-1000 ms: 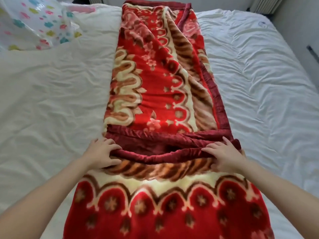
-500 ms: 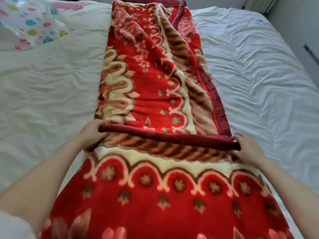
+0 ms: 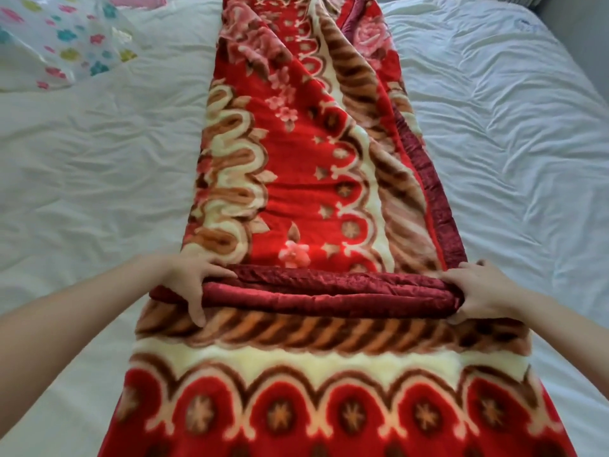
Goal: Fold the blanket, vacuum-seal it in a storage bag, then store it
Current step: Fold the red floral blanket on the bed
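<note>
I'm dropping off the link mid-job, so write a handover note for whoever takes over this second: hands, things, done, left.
Hands: the left hand grips the maroon hem at its left end, and the right hand grips its right end.
Things: the blanket lies as a long narrow strip on the bed, with its near end doubled over. The storage bag lies on the bed, far left.
Done: lengthwise folds.
Left: finish the crosswise fold, bag it, vacuum-seal, store.

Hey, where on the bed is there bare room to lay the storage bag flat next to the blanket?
Bare sheet lies left of the blanket, below the storage bag. Another bare patch runs along the blanket's right side. It is crowded at the maroon hem, where the left hand and right hand grip it.
</note>
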A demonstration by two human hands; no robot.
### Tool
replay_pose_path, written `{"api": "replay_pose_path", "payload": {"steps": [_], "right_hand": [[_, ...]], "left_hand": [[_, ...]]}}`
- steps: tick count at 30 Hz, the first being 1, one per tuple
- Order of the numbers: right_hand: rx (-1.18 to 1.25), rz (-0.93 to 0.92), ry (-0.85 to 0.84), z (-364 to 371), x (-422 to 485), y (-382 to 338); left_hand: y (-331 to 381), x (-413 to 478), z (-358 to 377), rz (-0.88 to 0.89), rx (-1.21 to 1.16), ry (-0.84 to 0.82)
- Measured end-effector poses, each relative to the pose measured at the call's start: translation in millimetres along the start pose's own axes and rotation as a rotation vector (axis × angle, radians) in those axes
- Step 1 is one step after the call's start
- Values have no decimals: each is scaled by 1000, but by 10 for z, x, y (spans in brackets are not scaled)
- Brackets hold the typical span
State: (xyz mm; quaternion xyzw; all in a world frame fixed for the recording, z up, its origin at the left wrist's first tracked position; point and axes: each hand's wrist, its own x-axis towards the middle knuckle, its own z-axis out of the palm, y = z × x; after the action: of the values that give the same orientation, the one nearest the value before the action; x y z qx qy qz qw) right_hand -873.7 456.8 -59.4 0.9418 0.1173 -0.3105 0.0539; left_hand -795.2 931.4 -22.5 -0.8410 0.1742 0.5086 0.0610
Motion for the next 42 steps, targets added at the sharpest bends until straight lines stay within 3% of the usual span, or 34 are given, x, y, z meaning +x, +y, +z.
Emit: {"api": "replay_pose_path", "payload": {"steps": [4, 7, 11, 13, 16, 18, 22, 23, 25, 27, 30, 32, 36, 38, 40, 42], "right_hand": [[172, -22, 6, 50, -148, -12], [241, 24, 51, 75, -217, -70], [105, 133, 173, 249, -301, -110], [59, 218, 227, 346, -321, -151], [61, 274, 322, 414, -374, -224], [94, 260, 321, 432, -388, -218], [254, 134, 24, 306, -403, -140], [221, 71, 86, 311, -442, -180], [88, -96, 435, 442, -635, -308], [-11, -267, 656, 685, -969, -450], [-84, -386, 725, 901, -1299, -499], [-130, -423, 728, 832, -1309, -491], [-178, -541, 784, 714, -1295, -519], [-195, -582, 795, 728, -1325, -522], [-197, -599, 802, 701, -1349, -528], [-201, -595, 818, 658, -1364, -528]], "left_hand": [[-227, -109, 297, -47, -7, 199], [-335, -99, 569, 54, -422, 335], [-276, -113, 875, 17, -860, 407], [-196, -118, 935, -41, -881, 470], [-111, -120, 854, -173, -640, 602], [-97, -147, 742, -173, -590, 541], [-92, -210, 678, -87, -960, 279], [-113, -189, 738, -85, -1011, 312], [-144, -244, 870, -96, -1147, 395], [-178, -353, 946, -47, -1228, 378], [-121, -616, 845, 129, -1061, 214], [-51, -723, 685, 151, -911, 141], [-88, -756, 289, 100, -847, 77], [-37, -719, 79, 52, -827, 155], [242, -650, -84, 81, -713, 196], [736, -568, -167, 215, -454, 109]]}}
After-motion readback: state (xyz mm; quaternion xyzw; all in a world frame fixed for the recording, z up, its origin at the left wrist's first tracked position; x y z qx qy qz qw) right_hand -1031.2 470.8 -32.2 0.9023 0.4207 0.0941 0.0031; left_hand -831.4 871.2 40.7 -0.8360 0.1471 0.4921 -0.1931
